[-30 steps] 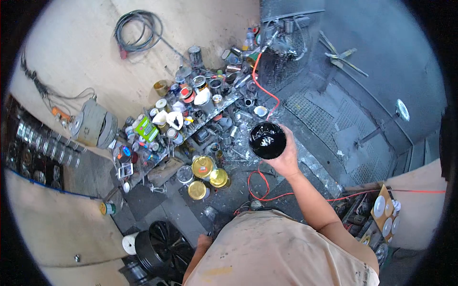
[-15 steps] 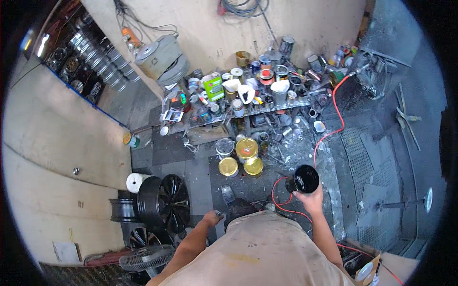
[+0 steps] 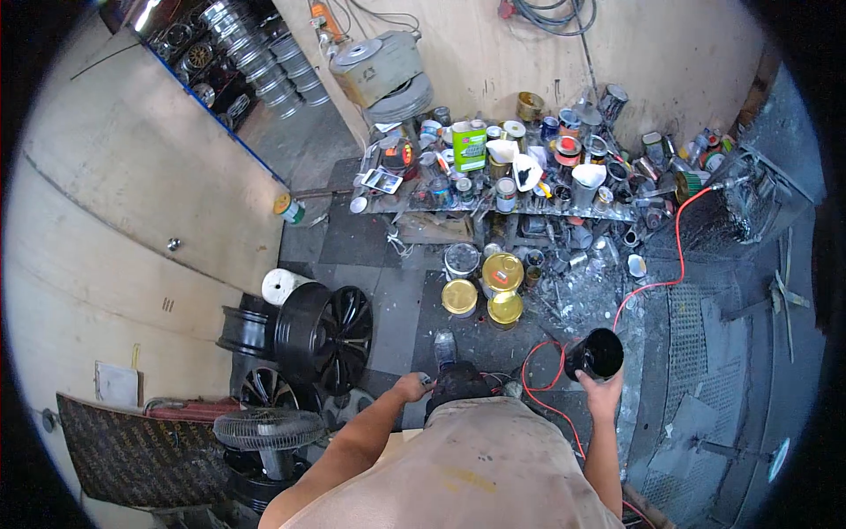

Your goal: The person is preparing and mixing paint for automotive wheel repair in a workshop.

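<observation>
My right hand (image 3: 601,393) is closed round a black cup (image 3: 596,354) with an open top. The cup's inside is dark and glossy, and I cannot tell how full it is. My left hand (image 3: 411,386) hangs low on the left by my leg, its fingers closed. A small greyish thing shows at its fingertips, too small to name. Ahead of me on the floor stand gold-lidded tins (image 3: 502,274) and a white bucket (image 3: 461,260), apart from both hands.
A low bench (image 3: 414,204) crowded with paint tins, a green can (image 3: 470,150) and cups stands ahead. A red hose (image 3: 680,238) winds over the floor near my right hand. Black wheel rims (image 3: 345,339) and a fan (image 3: 269,430) stand to the left.
The view has turned left, so the bench and tins sit further right in it. Both hands keep their grip, the right still on the black cup.
</observation>
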Motion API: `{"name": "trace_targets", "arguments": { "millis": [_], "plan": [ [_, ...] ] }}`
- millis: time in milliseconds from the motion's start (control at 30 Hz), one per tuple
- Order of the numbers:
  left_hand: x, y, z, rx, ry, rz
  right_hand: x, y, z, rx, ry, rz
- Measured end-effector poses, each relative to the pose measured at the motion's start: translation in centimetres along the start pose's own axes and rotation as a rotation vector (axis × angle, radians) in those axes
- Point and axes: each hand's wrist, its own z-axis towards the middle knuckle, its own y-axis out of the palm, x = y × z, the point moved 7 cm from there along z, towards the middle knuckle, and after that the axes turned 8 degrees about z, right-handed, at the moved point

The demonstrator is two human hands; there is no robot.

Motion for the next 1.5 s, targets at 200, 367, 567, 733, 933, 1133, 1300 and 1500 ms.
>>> {"name": "trace_targets", "arguments": {
  "millis": [200, 367, 567, 733, 933, 1133, 1300, 1500],
  "plan": [
    [-3.3, 0.6, -1.6, 0.085, -0.051, -0.004, 1.9, 2.7, 1.7, -0.137, 0.077, -0.050],
    [-5.8, 1.5, -3.6, 0.108, -0.206, -0.004, 0.3, 7.0, 4.4, -0.106, -0.024, -0.021],
    [-8.0, -0.4, -6.5, 0.241, -0.362, -0.201, -1.8, 15.4, 6.6, -0.385, 0.023, -0.008],
    [-12.5, 1.2, -6.0, 0.155, -0.361, -0.327, -2.2, 23.2, 8.8, -0.435, 0.117, -0.014],
    [-18.7, 2.3, -3.1, 0.139, -0.409, -0.531, -3.6, 33.2, 11.0, -0.631, 0.032, -0.022],
    [-25.2, -2.4, -0.3, 0.097, -0.384, -0.434, -4.7, 42.9, 12.4, -0.746, -0.046, -0.231],
    [-31.8, -9.9, -1.0, 0.368, -0.526, -0.749, -4.6, 48.8, 13.6, -0.740, -0.034, -0.175],
    [-36.1, -10.5, -2.4, 0.534, -0.579, -0.849, -4.1, 52.7, 13.8, -0.816, -0.004, -0.215]
  ]
}}
